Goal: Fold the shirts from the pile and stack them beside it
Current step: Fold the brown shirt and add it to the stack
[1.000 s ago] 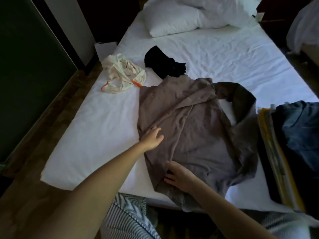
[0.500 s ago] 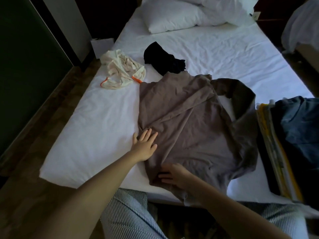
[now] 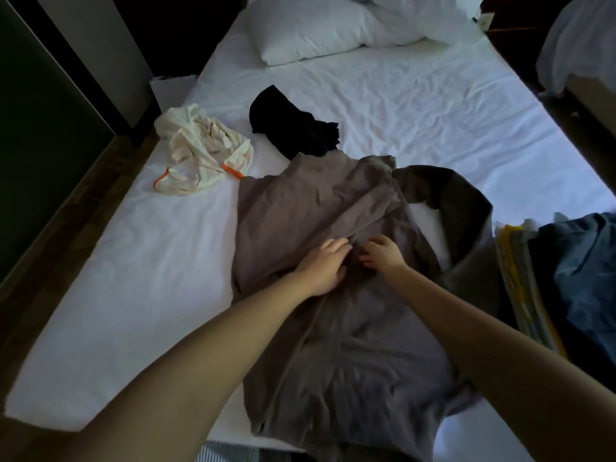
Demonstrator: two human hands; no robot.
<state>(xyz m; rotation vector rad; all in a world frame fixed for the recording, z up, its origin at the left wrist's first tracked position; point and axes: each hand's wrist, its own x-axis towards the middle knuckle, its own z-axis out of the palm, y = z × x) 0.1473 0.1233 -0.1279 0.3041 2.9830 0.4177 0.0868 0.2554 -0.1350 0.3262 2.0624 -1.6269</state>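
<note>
Up near the left edge of the bed [image 3: 140, 295], a crumpled cream garment [image 3: 203, 151] with orange trim lies just beside a bunched black garment [image 3: 293, 125]; the black one touches the top edge of the grey-brown shirt [image 3: 333, 345]. White pillows [image 3: 310, 31] sit at the head of the wrinkled white sheet. At the right edge rests a stack of folded clothes [image 3: 520, 281], its layered edges yellow and pale, blue cloth on top. The shirt is spread across the near middle of the bed, soft and creased, with a darker loop of fabric curling toward the stack. The left hand [image 3: 325, 265] and right hand [image 3: 383, 253] meet at a diagonal fold on it, fingers bent; whether either grip pinches cloth I cannot tell.
</note>
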